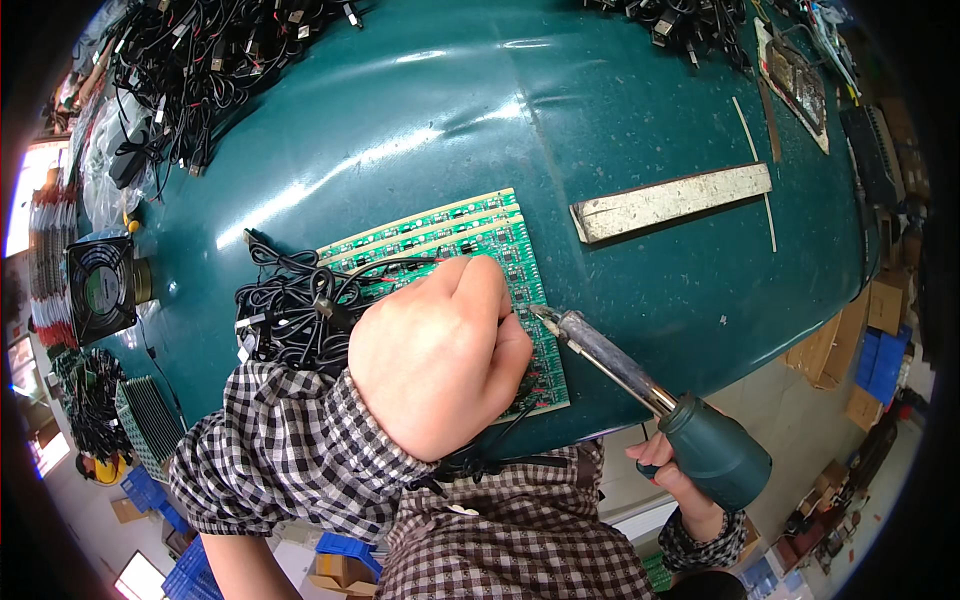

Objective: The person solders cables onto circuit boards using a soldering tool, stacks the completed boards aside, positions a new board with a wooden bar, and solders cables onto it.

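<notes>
The green circuit-board panel (518,268) lies flat on the mat (380,180): likely light, stiff, fragile; grip by edges. The left hand (440,345) curls over it, hold indeterminable from here; the right hand (685,482) grasps the soldering gun (700,440).

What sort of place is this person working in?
Probably an electronics assembly workshop: the right hand grips a green-handled soldering iron, its tip beside green circuit boards beneath the left hand, and heaps of black cables lie on the bench.
</notes>
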Motion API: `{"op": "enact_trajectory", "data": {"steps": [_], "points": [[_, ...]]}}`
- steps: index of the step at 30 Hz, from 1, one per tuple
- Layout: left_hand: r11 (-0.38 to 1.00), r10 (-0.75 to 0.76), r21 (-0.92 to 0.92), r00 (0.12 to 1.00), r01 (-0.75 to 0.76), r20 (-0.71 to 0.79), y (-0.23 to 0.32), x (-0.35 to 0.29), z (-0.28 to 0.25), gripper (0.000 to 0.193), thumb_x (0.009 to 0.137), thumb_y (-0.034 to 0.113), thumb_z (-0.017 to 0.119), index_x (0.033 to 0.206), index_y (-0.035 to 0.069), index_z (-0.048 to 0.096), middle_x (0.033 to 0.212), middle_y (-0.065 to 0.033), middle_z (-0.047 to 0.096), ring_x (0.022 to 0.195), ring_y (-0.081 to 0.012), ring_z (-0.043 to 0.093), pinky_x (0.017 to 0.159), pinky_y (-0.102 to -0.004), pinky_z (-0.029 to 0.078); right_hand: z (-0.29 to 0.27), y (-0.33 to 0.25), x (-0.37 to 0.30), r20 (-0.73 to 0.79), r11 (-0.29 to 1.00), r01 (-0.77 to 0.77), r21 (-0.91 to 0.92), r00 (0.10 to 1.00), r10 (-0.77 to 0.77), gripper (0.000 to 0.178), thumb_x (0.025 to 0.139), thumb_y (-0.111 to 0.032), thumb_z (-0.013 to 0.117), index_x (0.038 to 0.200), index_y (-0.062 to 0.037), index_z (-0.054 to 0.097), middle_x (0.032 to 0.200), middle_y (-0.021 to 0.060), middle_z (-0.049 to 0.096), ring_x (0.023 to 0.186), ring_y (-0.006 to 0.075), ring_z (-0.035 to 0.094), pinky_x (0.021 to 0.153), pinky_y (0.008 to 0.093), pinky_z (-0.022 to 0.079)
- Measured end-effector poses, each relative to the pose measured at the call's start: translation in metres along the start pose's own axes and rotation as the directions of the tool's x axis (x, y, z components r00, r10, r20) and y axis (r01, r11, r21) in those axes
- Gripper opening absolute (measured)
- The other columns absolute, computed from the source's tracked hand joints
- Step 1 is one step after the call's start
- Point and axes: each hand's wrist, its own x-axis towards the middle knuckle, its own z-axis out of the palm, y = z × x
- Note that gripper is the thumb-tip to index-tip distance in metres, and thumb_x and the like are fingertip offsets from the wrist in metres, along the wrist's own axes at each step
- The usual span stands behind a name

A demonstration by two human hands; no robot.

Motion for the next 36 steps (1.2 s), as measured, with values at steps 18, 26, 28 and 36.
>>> {"op": "enact_trajectory", "data": {"steps": [18, 26, 28, 36], "points": [[1.0, -0.009, -0.004, 1.0, 0.009, 0.001, 0.0, -0.001, 0.001, 0.014, 0.074, 0.008, 0.068, 0.076, 0.006, 0.054, 0.069, -0.0078, 0.059, 0.056, -0.0216, 0.061, 0.051, -0.0322, 0.048, 0.001, 0.006, -0.001, 0.028, 0.99, -0.055, 0.13, 0.998, 0.052, 0.043, 0.073, -0.018, 0.081, 0.106, 0.0009, 0.062, 0.08, 0.0035, 0.073, 0.076, 0.0166, 0.068, 0.078, 0.0331, 0.051], [1.0, -0.023, -0.013, 1.0, 0.024, 0.011, 0.001, -0.001, 0.0, 0.014, 0.075, 0.009, 0.068, 0.076, 0.005, 0.054, 0.07, -0.0076, 0.059, 0.057, -0.0211, 0.062, 0.051, -0.0315, 0.048, -0.004, 0.012, -0.002, 0.071, 0.996, -0.032, 0.081, 0.997, 0.026, 0.045, 0.072, -0.015, 0.081, 0.108, 0.0025, 0.061, 0.081, 0.0064, 0.073, 0.078, 0.0161, 0.069, 0.08, 0.0331, 0.051], [1.0, -0.02, -0.02, 1.0, 0.021, 0.009, 0.0, -0.001, 0.0, 0.014, 0.075, 0.009, 0.068, 0.076, 0.005, 0.054, 0.07, -0.0076, 0.059, 0.057, -0.0208, 0.062, 0.052, -0.0312, 0.048, -0.002, 0.009, -0.002, 0.049, 0.987, -0.032, 0.155, 0.998, 0.025, 0.043, 0.072, -0.013, 0.081, 0.107, 0.0024, 0.061, 0.08, 0.0062, 0.073, 0.078, 0.0163, 0.069, 0.08, 0.0328, 0.051], [0.998, 0.004, -0.057, 1.0, -0.004, 0.012, 0.0, -0.001, 0.0, 0.013, 0.075, 0.008, 0.063, 0.077, 0.003, 0.052, 0.071, -0.0131, 0.056, 0.06, -0.0319, 0.06, 0.053, -0.0394, 0.049, -0.001, 0.009, -0.002, 0.032, 0.996, 0.015, 0.09, 0.999, -0.018, 0.042, 0.068, -0.003, 0.082, 0.104, 0.004, 0.061, 0.075, 0.0074, 0.072, 0.077, 0.0171, 0.072, 0.079, 0.0319, 0.055]]}}
